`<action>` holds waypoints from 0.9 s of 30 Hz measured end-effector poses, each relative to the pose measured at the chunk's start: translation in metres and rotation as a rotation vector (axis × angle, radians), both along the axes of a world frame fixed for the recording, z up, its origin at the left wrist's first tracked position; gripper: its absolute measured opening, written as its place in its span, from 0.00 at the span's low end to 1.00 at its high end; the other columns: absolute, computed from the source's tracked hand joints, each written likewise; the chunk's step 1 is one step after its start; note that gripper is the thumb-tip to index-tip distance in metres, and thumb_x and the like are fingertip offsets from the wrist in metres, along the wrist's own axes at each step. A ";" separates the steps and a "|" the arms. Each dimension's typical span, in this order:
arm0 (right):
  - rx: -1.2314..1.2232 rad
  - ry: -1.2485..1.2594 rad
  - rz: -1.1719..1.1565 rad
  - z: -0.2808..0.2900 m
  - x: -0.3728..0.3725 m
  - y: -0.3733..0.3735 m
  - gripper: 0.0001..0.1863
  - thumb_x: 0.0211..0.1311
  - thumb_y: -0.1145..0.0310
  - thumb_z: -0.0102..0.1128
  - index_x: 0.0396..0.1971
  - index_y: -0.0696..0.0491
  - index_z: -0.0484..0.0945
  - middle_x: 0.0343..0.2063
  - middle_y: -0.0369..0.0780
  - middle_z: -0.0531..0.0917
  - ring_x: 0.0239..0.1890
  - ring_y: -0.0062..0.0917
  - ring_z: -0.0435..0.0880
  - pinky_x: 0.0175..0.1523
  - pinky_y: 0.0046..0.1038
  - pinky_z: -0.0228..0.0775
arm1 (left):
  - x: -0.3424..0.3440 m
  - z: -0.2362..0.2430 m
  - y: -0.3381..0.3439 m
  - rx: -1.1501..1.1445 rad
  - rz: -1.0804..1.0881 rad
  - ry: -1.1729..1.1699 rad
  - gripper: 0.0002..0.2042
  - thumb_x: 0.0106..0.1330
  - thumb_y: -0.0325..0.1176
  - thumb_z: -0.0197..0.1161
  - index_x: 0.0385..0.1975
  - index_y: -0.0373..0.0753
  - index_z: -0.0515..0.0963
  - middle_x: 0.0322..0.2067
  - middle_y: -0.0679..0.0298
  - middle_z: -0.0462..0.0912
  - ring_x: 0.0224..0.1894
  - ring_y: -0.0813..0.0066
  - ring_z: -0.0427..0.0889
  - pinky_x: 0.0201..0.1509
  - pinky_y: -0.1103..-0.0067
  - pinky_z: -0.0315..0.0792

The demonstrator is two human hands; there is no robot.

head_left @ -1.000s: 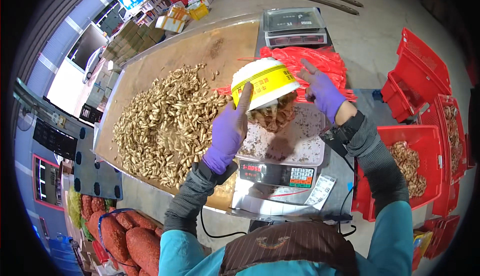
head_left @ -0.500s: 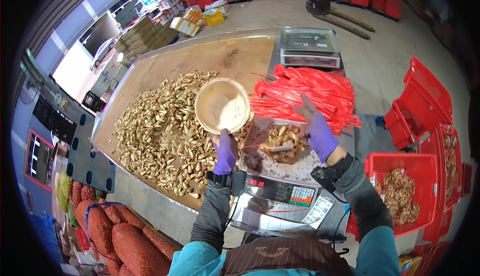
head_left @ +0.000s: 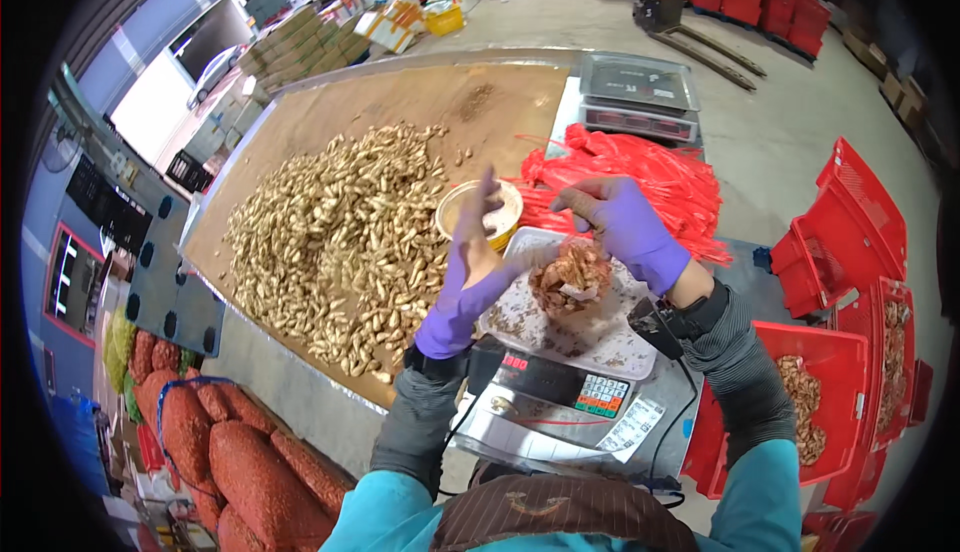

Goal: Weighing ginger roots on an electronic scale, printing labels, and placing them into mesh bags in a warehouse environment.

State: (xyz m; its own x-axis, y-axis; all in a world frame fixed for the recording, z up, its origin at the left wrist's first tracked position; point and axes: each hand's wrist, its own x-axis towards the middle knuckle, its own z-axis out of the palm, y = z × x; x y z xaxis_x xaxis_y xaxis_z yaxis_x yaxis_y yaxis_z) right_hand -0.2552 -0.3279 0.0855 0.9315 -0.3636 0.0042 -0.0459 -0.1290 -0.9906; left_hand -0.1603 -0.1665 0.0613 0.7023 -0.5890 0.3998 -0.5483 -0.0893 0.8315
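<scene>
We look down on a weighing station. Our left hand [head_left: 470, 272], in a purple glove, is raised edge-on over the left rim of the white scale tray [head_left: 600, 337], fingers straight and held together, nothing gripped. Just behind its fingertips sits a round yellow-rimmed bowl [head_left: 482, 214] on the table, mouth up; we cannot tell whether the fingers touch it. Our right hand [head_left: 625, 227], also gloved purple, hovers above the far side of the tray with fingers curled loosely downward; we cannot tell whether it pinches anything. Beneath it, on the tray, lies a small heap of brownish root pieces [head_left: 572, 274], with loose crumbs scattered around. The tray rests on a digital scale [head_left: 560, 384] with a red display and keypad facing us. Left of the scale, a large pile of pale ginger-like roots [head_left: 340, 242] covers the brown table [head_left: 420, 102]. Red mesh bags [head_left: 640, 177] lie behind the tray.
</scene>
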 end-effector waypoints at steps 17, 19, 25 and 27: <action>0.845 -0.174 0.026 -0.138 -0.054 0.025 0.21 0.67 0.56 0.38 0.40 0.60 0.70 0.34 0.44 0.77 0.31 0.28 0.77 0.38 0.30 0.72 | -0.085 0.006 -0.015 0.159 0.026 -0.830 0.18 0.61 0.47 0.54 0.37 0.37 0.74 0.40 0.52 0.72 0.39 0.56 0.71 0.41 0.68 0.67; 1.355 -0.042 0.025 -0.077 -0.052 0.034 0.14 0.67 0.61 0.41 0.35 0.56 0.70 0.23 0.37 0.73 0.24 0.25 0.73 0.36 0.29 0.71 | -0.068 -0.029 0.006 0.065 0.052 -0.299 0.21 0.64 0.51 0.50 0.31 0.36 0.73 0.31 0.56 0.74 0.28 0.65 0.71 0.31 0.74 0.67; 1.306 0.206 -0.021 -0.079 -0.030 0.029 0.13 0.62 0.60 0.51 0.23 0.50 0.66 0.12 0.30 0.63 0.19 0.18 0.66 0.31 0.24 0.65 | -0.041 -0.067 0.021 -0.643 -0.294 1.607 0.22 0.66 0.53 0.48 0.27 0.36 0.71 0.18 0.63 0.71 0.16 0.78 0.66 0.20 0.86 0.63; 0.933 0.236 -0.048 -0.105 -0.029 0.026 0.13 0.63 0.60 0.48 0.24 0.52 0.69 0.12 0.30 0.65 0.17 0.18 0.65 0.29 0.23 0.64 | -0.042 -0.070 0.007 -0.646 -0.204 1.628 0.19 0.65 0.49 0.52 0.28 0.36 0.71 0.19 0.63 0.72 0.17 0.78 0.66 0.20 0.86 0.64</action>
State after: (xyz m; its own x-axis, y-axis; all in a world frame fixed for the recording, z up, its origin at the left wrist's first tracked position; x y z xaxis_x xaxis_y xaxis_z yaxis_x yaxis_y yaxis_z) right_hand -0.2841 -0.3022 -0.0198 0.8556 -0.1633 -0.4912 -0.2415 0.7134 -0.6578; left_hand -0.2027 -0.1594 -0.0090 0.5309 -0.7551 -0.3846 0.8386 0.4027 0.3669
